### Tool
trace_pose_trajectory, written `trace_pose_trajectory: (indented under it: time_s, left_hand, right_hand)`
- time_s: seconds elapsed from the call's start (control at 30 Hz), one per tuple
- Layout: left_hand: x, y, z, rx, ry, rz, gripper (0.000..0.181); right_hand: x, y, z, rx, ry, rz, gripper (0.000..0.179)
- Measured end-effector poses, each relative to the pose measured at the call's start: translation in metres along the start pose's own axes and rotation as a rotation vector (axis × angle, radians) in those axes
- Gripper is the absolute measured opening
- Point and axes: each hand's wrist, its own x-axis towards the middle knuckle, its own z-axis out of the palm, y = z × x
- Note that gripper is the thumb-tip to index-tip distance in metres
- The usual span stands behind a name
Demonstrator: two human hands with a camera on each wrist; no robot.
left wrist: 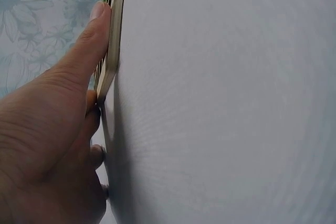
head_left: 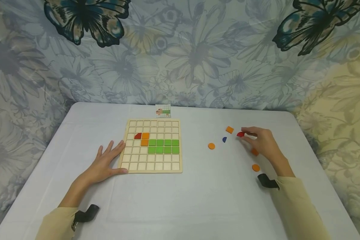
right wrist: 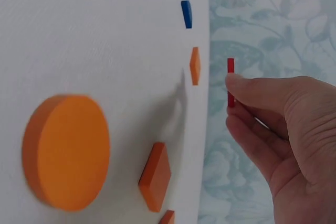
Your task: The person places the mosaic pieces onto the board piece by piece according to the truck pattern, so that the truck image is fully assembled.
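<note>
My left hand [head_left: 103,166] lies spread at the left side of a wooden grid board [head_left: 138,166], its fingers at the left edge and the thumb on the lower left corner. On the board sit a red quarter-round tile [head_left: 138,136], two orange square tiles [head_left: 145,136] and a block of green square tiles [head_left: 163,146]. Over the table's right part, my right hand [head_left: 265,143] pinches a thin red tile [right wrist: 231,66] between thumb and fingers. In the right wrist view, this tile is held off the table, seen edge-on.
Near the right hand lie orange squares [head_left: 229,129], orange discs [head_left: 211,146] and a blue half-round tile [head_left: 224,139]. A small printed pattern card [head_left: 163,111] lies behind the board. Floral fabric [head_left: 192,66] hangs beyond the white table [head_left: 180,203].
</note>
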Motion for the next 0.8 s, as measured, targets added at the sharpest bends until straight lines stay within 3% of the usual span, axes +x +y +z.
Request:
trace_pose_trajectory:
  time_s: [0.17, 0.8]
  left_hand:
    - [0.0, 0.0, 0.0, 0.004, -0.002, -0.004, 0.108]
    - [-0.001, 0.001, -0.002, 0.001, -0.01, 0.004, 0.108]
  right_hand:
    - [0.004, -0.005, 0.002, 0.03, -0.025, 0.013, 0.037]
    - [0.016, -0.028, 0.02, 0.08, -0.041, -0.075, 0.035]
